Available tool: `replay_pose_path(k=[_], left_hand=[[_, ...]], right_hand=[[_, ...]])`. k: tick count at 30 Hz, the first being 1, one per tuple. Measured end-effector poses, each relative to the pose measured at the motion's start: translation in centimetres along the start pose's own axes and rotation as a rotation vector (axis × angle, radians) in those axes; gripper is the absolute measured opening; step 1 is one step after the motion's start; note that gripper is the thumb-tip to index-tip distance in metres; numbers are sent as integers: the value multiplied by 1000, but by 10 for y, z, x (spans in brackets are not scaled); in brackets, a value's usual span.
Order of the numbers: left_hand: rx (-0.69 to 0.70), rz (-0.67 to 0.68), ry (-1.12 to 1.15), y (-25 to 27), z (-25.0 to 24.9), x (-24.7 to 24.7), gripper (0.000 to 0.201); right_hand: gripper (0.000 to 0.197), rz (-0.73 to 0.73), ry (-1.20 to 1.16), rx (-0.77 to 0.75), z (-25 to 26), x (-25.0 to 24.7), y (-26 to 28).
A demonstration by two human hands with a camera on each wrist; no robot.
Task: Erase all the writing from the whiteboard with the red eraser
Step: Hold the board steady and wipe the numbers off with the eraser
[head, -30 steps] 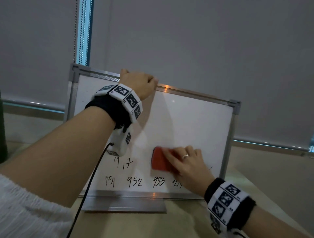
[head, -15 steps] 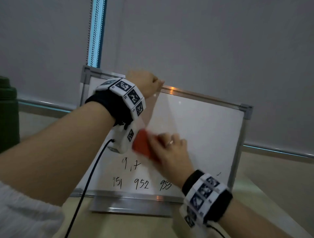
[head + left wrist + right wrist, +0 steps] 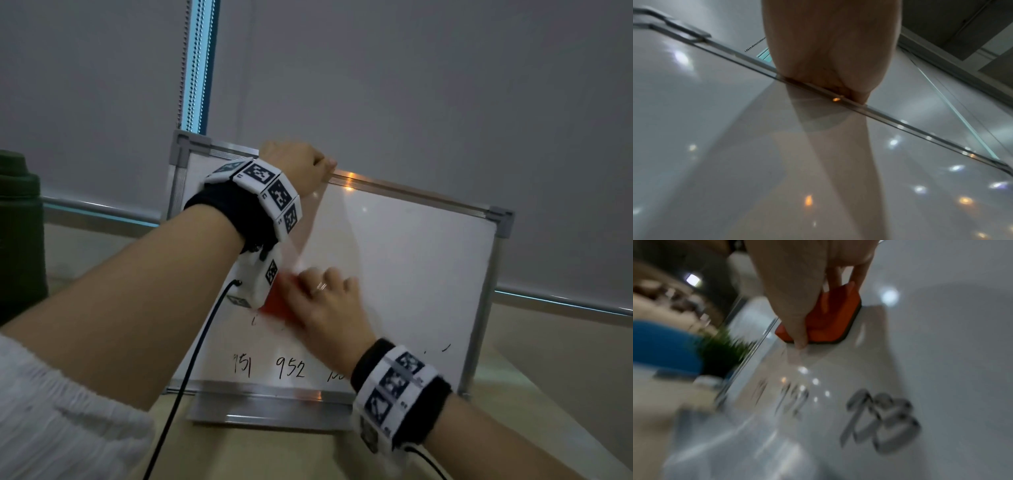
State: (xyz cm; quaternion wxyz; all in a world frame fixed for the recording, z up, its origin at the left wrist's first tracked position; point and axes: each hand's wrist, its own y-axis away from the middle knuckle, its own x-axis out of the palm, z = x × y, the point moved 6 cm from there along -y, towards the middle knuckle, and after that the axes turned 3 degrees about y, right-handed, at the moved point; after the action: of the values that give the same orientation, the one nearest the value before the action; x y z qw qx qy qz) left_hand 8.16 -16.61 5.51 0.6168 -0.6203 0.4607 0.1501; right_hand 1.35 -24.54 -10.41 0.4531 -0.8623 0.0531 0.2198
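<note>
A small whiteboard [image 3: 411,267] with a metal frame stands upright on its base on the table. My left hand [image 3: 298,164] grips its top edge [image 3: 900,125] near the left corner. My right hand [image 3: 325,301] holds the red eraser [image 3: 279,303] flat against the board at left of centre, thumb and fingers round it [image 3: 828,316]. Black numbers 951 and 952 [image 3: 270,368] stand in the bottom row; a third number is partly hidden behind my right wrist. A short stroke [image 3: 443,349] shows at the lower right, and a faint mark sits just below the eraser.
A dark green container [image 3: 20,233] stands at the far left. Grey roller blinds [image 3: 411,85] hang behind the board, with a bead chain [image 3: 183,61]. A black cable [image 3: 191,370] runs from my left wrist down over the board. The beige table [image 3: 548,394] extends to the right.
My right hand has swept the eraser left and up across the board, then down again a little. The writing above the bottom row is nearly gone. The left hand stays on the top edge.
</note>
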Motion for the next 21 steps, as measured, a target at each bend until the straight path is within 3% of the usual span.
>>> replay_pose_path(k=[3, 5, 8, 10, 12, 13, 17, 19, 21], left_hand=[[8, -5, -2, 1, -3, -1, 48], [6, -3, -7, 3, -3, -2, 48], [5, -6, -10, 3, -3, -2, 47], [-1, -7, -11, 3, -3, 0, 47], [-2, -7, -9, 2, -3, 1, 47], [-3, -7, -2, 1, -3, 0, 46], [-3, -1, 3, 2, -2, -1, 48], [-2, -7, 1, 5, -3, -3, 47], [-4, 1, -3, 6, -5, -4, 47]], right_hand=[[72, 130, 51, -306, 28, 14, 26], [69, 104, 56, -331, 22, 11, 16], [65, -44, 7, -9, -17, -10, -22], [70, -57, -34, 208, -38, -17, -37], [73, -42, -28, 262, -32, -14, -33], [73, -29, -26, 207, -21, -9, -26], [80, 157, 32, -266, 29, 13, 26], [78, 166, 48, -317, 23, 12, 25], [66, 63, 42, -204, 4, -1, 6]])
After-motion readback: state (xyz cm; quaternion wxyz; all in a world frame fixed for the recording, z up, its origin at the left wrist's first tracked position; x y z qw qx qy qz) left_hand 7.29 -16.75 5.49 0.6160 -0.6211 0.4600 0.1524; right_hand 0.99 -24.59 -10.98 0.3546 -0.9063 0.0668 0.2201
